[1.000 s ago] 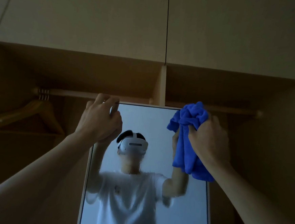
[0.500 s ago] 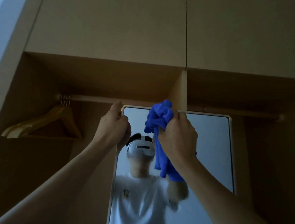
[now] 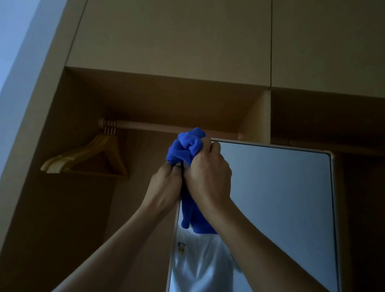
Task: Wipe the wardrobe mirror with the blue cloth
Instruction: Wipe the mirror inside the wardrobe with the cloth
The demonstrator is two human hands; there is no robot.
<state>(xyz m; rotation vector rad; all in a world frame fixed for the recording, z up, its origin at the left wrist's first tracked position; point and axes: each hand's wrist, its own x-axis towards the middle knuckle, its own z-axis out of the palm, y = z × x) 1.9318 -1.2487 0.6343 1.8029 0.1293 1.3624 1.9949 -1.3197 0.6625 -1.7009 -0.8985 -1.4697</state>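
At the left, wooden hangers (image 3: pixel 87 158) are hanging from the rail (image 3: pixel 165 128), clear of the work. The left hand (image 3: pixel 165 189) is curling its fingers round the left edge of the wardrobe mirror (image 3: pixel 274 210), apparently steadying the panel against the push of wiping. Just above it, the blue cloth (image 3: pixel 186 149) is bunching at the mirror's top left corner, 1 tail hanging down the glass. The right hand (image 3: pixel 207 181) is clutching that wad, probably to press it across the glass.
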